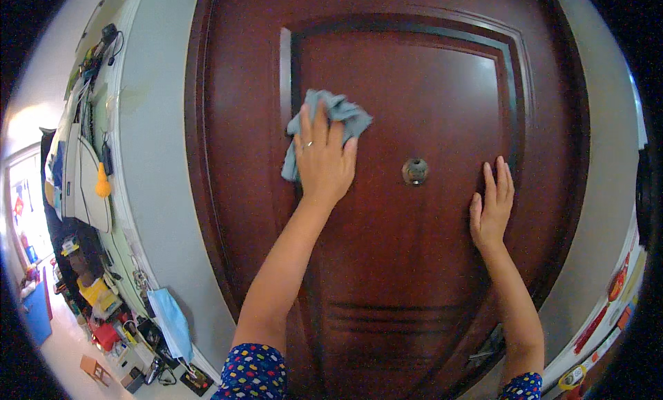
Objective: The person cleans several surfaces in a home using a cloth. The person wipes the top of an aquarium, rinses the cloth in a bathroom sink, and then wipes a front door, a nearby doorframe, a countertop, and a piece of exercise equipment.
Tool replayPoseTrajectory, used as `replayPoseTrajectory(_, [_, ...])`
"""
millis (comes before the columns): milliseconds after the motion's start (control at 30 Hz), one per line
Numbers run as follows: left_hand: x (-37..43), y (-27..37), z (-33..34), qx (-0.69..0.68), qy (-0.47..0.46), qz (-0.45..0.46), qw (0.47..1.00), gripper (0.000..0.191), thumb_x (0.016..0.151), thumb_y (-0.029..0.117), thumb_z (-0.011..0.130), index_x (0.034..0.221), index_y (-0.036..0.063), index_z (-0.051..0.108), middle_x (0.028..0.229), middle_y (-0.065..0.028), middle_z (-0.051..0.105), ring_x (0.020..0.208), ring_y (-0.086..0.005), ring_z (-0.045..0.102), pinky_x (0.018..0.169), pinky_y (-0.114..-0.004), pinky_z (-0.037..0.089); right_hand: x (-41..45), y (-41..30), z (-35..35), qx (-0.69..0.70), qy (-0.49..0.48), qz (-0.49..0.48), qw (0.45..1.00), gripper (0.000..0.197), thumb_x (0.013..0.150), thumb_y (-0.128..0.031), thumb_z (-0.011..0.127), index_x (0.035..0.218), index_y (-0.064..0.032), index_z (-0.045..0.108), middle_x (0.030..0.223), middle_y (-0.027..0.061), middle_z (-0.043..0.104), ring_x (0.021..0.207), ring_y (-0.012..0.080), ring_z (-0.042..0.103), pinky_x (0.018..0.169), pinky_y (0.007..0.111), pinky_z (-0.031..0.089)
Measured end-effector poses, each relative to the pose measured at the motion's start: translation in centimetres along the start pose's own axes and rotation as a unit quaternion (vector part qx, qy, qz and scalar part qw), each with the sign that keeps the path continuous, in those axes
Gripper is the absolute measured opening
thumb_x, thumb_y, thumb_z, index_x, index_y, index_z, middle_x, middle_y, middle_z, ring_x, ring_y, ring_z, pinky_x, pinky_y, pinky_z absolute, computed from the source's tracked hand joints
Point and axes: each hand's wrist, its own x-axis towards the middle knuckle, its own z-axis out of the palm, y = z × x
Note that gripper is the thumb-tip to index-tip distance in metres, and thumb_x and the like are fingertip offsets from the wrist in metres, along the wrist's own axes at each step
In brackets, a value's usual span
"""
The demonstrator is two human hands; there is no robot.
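Observation:
A dark reddish-brown panelled door [393, 234] fills the middle of the view. My left hand [326, 156] presses a crumpled grey-blue cloth [349, 112] flat against the door, at the left edge of its raised inner panel. The cloth shows above and to the left of the fingers, and a ring is on one finger. My right hand [494, 203] rests on the door near the panel's right edge, fingers spread and holding nothing. Between the hands sits a round metal door fitting [415, 171], touched by neither.
A light blue face mask [171, 322] hangs on the wall edge at lower left. Beyond it are a small wooden stool [95, 370], an orange object [102, 181] and cluttered shelves. A metal door handle [481, 355] is at lower right, near red hanging ornaments [592, 330].

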Motion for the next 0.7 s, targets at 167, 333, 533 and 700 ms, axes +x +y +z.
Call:
replayPoseTrajectory(167, [6.5,0.2,1.8,-0.028,-0.042,0.225,0.973,0.050,0.081,0.024,0.059,0.128,0.0104,0.047,0.143,-0.0065,0.034,0.134,-0.0338,0.026,0.102,-0.051,0.028,-0.3,0.9,-1.2,0.023,-0.033,0.000,0.999,0.052,0.083,-0.012,0.052,0.134,-0.0060,0.040,0.144,0.0169,0.027,0.132,0.0365,0.025,0.108,0.045,0.022])
replayPoseTrajectory(333, [13.5,-4.7,1.4,0.155,0.057,-0.108,0.980,0.029,0.087,0.023,0.049,0.105,0.0004,0.054,0.116,-0.0171,0.053,0.110,-0.0375,0.049,0.094,-0.047,0.039,0.0,1.3,-2.5,0.012,-0.110,-0.017,0.994,0.061,0.081,-0.016,0.059,0.136,-0.0065,0.035,0.146,0.0171,0.023,0.134,0.0367,0.022,0.110,0.044,0.021])
replayPoseTrajectory(533, [15.4,1.1,5.3,0.188,0.077,-0.096,0.975,0.031,0.092,0.030,0.042,0.101,0.0063,0.060,0.120,-0.0122,0.054,0.122,-0.0371,0.041,0.094,-0.050,0.040,0.1,1.5,-2.9,0.085,-0.132,-0.016,0.987,0.057,0.083,-0.015,0.055,0.136,-0.0064,0.036,0.145,0.0206,0.021,0.134,0.0387,0.022,0.109,0.044,0.022])
replayPoseTrajectory(700, [16.2,8.6,7.7,0.125,0.108,0.113,0.980,0.030,0.092,0.029,0.041,0.102,0.0066,0.059,0.117,-0.0117,0.056,0.118,-0.0337,0.046,0.093,-0.043,0.043,0.0,2.0,-4.2,0.162,-0.143,-0.012,0.976,0.046,0.085,-0.013,0.052,0.130,-0.0076,0.044,0.145,0.0195,0.024,0.134,0.0365,0.023,0.109,0.042,0.023])
